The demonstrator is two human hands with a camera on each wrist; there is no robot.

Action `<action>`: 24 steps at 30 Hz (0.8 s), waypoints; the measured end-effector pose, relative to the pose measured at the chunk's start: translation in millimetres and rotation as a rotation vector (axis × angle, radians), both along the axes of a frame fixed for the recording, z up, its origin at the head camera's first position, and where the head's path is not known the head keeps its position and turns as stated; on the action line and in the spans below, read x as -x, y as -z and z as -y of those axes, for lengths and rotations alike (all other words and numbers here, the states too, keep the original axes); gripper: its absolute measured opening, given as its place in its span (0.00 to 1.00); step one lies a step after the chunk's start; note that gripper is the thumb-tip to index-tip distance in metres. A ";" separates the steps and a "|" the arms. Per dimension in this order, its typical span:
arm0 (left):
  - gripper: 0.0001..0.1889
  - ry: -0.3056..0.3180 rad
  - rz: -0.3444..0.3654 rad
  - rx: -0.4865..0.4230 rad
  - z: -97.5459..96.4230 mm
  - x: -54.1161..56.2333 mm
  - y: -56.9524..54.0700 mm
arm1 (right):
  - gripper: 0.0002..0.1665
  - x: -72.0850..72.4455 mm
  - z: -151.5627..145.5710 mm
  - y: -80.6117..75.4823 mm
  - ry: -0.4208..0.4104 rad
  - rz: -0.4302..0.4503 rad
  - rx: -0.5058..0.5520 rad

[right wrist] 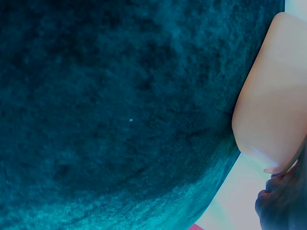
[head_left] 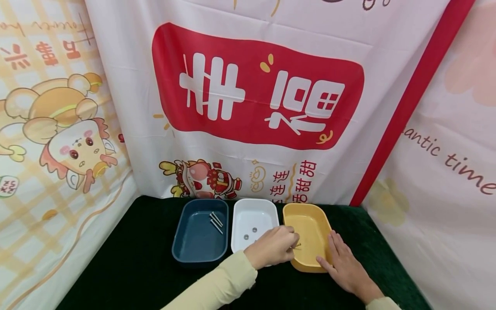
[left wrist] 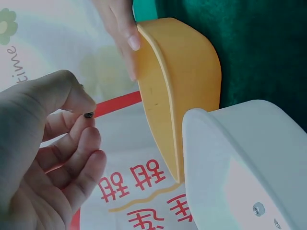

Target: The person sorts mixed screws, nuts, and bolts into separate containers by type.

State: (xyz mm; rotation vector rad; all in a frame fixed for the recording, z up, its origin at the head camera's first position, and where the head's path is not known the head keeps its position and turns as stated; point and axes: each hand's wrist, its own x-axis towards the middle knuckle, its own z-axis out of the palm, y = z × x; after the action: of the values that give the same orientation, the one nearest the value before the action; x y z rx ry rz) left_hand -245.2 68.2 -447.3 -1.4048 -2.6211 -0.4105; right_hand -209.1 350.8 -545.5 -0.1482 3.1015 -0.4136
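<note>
My left hand [head_left: 273, 246] is over the gap between the white tray [head_left: 237, 206] and the yellow tray [head_left: 287, 211]. Thumb and forefinger pinch a small dark metal piece [left wrist: 88, 115]; the fingers hide most of it, so I cannot tell its kind. Small thin dark items [head_left: 297, 246] show by the fingertips, over the yellow tray. With extended fingers, my right hand [head_left: 348, 267] rests against the yellow tray's right side, its thumb at the near corner. In the right wrist view that hand [right wrist: 283, 203] is dark, beside the tray wall [right wrist: 271, 91].
Several silver bolts [head_left: 216, 223] lie in the dark blue tray [head_left: 179, 247] on the left. Metal nuts [head_left: 254, 230] sit in the white tray. The three trays stand side by side on a dark green cloth [head_left: 135, 258], before a printed curtain [head_left: 248, 150].
</note>
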 end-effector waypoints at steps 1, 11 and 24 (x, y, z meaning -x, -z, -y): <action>0.12 0.004 -0.015 -0.008 -1.8 1.0 -0.3 | 0.60 -0.1 -0.3 0.3 -0.001 -0.002 0.001; 0.08 -0.024 -0.108 -0.015 -21.2 9.7 3.4 | 0.61 -0.8 1.9 1.7 -0.007 -0.002 0.005; 0.05 -0.149 -0.125 0.023 -51.6 24.1 50.5 | 0.59 0.6 1.4 1.1 -0.007 -0.027 0.005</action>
State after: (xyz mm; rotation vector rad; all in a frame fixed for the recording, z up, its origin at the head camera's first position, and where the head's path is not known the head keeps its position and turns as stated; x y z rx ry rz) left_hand -269.3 119.8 -497.8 -1.1894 -2.6134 -0.2653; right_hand -209.6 349.4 -546.6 -0.1664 3.1256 -0.4230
